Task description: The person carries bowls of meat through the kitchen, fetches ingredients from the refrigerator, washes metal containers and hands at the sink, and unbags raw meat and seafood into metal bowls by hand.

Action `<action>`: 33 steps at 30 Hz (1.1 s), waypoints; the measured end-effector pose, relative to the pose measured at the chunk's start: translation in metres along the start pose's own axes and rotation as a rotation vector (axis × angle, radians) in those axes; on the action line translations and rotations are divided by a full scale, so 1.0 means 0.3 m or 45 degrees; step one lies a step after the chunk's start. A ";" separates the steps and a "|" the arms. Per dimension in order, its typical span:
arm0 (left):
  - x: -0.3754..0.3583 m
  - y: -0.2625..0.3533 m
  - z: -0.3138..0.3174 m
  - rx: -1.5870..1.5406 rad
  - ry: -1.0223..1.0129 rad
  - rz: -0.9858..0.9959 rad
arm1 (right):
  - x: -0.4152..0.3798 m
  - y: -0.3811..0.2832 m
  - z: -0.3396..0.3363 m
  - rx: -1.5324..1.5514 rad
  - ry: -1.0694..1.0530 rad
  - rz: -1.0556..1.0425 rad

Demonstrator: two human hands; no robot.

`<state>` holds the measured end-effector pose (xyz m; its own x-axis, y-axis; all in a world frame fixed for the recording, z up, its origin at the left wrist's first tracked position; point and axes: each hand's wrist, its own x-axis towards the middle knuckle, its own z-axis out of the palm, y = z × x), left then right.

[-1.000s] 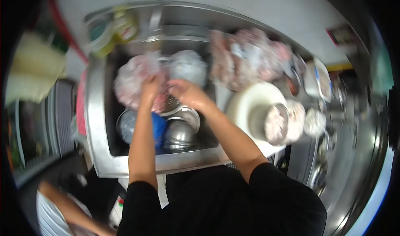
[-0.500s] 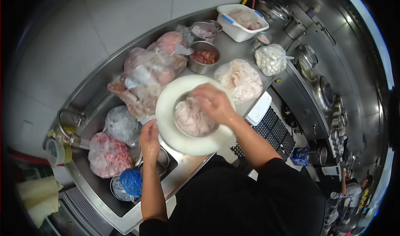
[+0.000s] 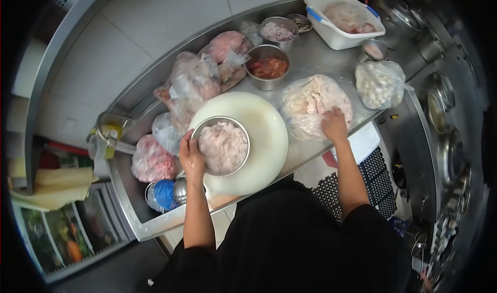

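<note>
Left hand (image 3: 190, 156) grips round steel bowl (image 3: 222, 145) — right hand (image 3: 334, 125) clutches crinkly plastic bag (image 3: 313, 104).

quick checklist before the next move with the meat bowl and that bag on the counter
1. Left hand grips the rim of the metal bowl: ok.
2. Bowl sits flat on the round white board: ok.
3. Bowl has room for more meat: not ok, already heaped.
4. Right hand rests on the clear bag of pale meat: ok.
5. Bag mouth open: cannot tell.
6. Board fully on the counter: not ok, its near edge overhangs the sink.
</note>
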<state>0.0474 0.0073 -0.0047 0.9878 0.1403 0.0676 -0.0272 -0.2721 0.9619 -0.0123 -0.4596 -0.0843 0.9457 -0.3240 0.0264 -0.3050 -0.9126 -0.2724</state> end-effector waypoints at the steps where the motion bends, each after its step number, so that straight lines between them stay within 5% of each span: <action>1: -0.009 -0.007 0.015 -0.016 0.068 -0.021 | -0.007 0.009 -0.027 0.065 0.061 0.009; 12: -0.076 -0.014 0.195 0.191 0.534 0.116 | 0.032 0.075 -0.269 -0.090 -0.121 0.378; 16: -0.088 -0.032 0.194 0.147 0.457 0.187 | 0.018 0.093 -0.204 -0.207 -0.037 0.162; 17: -0.084 -0.117 0.186 0.075 0.449 0.396 | 0.022 0.097 -0.165 -0.170 -0.053 0.042; 18: -0.091 -0.091 0.171 0.266 0.476 0.291 | -0.009 0.012 -0.230 -0.041 -0.048 0.097; 19: -0.088 -0.096 0.139 0.304 0.442 0.316 | -0.016 -0.005 -0.216 -0.032 -0.045 0.056; 20: -0.093 -0.053 0.101 -0.049 0.339 -0.017 | -0.008 0.002 -0.208 -0.026 -0.038 0.020; 22: -0.037 -0.082 0.012 -0.674 0.428 -0.215 | -0.035 -0.036 -0.229 0.079 0.065 0.017; 25: 0.116 -0.341 -0.282 -0.692 0.490 -0.115 | -0.063 -0.071 -0.248 0.093 0.081 0.005; 27: 0.240 -0.475 -0.520 -0.551 0.533 -0.334 | -0.088 -0.105 -0.257 0.090 0.094 -0.018; 29: 0.400 -0.698 -0.739 -0.036 0.644 -0.292 | -0.117 -0.161 -0.270 0.079 0.073 -0.015; 31: 0.483 -0.525 -0.800 -0.302 0.743 -0.483 | -0.153 -0.213 -0.262 0.059 0.051 0.006; 33: 0.623 -0.600 -0.913 -0.391 0.628 -0.601 | -0.191 -0.263 -0.239 -0.017 0.003 -0.033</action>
<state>0.1950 0.3434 -0.0926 0.7237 0.6067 -0.3289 0.2694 0.1904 0.9440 -0.0505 -0.3869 0.0045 0.9531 -0.3005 0.0357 -0.2816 -0.9239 -0.2589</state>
